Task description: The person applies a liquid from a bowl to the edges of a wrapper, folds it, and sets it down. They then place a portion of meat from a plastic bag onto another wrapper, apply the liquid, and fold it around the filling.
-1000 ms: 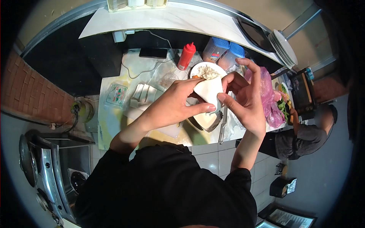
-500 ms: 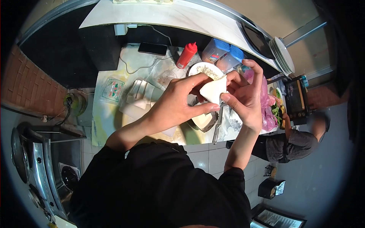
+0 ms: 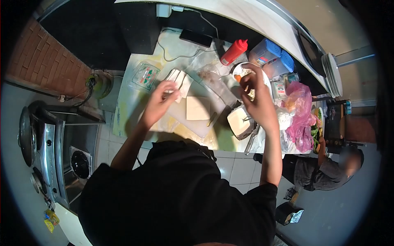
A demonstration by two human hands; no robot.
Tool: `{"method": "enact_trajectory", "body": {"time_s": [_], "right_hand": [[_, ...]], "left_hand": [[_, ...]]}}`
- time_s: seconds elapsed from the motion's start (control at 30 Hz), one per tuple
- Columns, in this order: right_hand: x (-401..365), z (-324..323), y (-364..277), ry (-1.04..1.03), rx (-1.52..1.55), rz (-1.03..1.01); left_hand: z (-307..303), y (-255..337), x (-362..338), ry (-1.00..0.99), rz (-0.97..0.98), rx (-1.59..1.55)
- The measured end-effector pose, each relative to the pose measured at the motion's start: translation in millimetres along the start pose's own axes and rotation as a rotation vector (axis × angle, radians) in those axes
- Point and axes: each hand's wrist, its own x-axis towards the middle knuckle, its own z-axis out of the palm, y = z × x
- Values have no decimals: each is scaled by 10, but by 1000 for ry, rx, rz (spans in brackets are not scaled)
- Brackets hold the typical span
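Bowl point(image 3: 266, 78) partly hidden behind right hand point(image 3: 256, 96). Left hand point(image 3: 161, 100) covers part of white strips point(image 3: 179, 78). Shelf point(image 3: 246, 18) cut off at top. Co-worker's head point(image 3: 351, 158) blurred. Pink bag point(image 3: 301, 100) contents unclear.

There is a brick wall point(image 3: 43, 59) at left, a pale tiled floor point(image 3: 242, 170), and a white shelf point(image 3: 205, 5) above the worktop point(image 3: 123, 117).

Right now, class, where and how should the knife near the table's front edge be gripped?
Take the knife by its handle, coming from the person's side of the table. The slim handle points that way, so the fingers can close across it; the blade points away beside the square tub, best avoided.
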Motion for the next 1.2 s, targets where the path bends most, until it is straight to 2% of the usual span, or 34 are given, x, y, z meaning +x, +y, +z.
{"method": "enact_trajectory", "body": {"time_s": [0.07,0.2,0.47,0.63,0.87,0.93,1.07,1.2], "right_hand": [[44,236,199,-62,27,82],[147,904,814,-76,124,200],[578,1917,1758,62,107,474],[751,1947,1687,43,147,556],[832,2068,1574,46,185,493],[810,1966,1379,-8,121,515],[763,1968,1497,-1,158,501],[737,1956,1434,15,-22,460]], "left_hand": [[-292,-179,-270,82,-129,33],[-522,-345,-486,222,-208,149],[-380,-270,-259,152,-218,56],[-400,-325,-206,112,-264,46],[-406,-346,-243,124,-268,91],[-396,-345,-272,128,-278,92],[-377,-355,-311,131,-283,106],[-332,-338,-327,125,-273,102]]}}
